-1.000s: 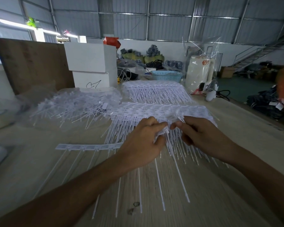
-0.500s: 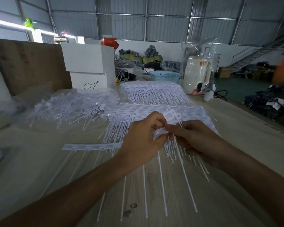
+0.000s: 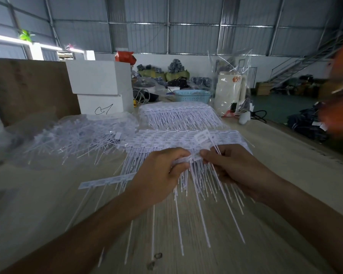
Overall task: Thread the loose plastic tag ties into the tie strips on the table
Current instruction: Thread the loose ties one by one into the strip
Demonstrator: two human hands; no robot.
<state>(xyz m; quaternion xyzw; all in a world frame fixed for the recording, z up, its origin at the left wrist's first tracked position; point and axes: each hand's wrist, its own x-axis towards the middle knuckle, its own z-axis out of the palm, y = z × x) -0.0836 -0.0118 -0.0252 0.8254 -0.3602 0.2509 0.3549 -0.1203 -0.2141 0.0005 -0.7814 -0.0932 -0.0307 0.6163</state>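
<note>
Since half a sec ago your right hand [image 3: 240, 167] slid in twd the left hand [image 3: 162, 175], tips now nearly touching. Both pinch the tie strip [image 3: 183, 160] held w/ curled fingers just above the table [image 3: 285, 147]; loose tie [image 3: 203, 136] sticks up behind your right fingertips, its tail btw the fingers

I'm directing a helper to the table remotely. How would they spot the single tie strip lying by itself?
Start at the stacked white boxes at the table's far left, then come toward the near edge. The lone tie strip lies flat beside the left hand, unlike the layered strip stacks, with only a few tails.
</note>
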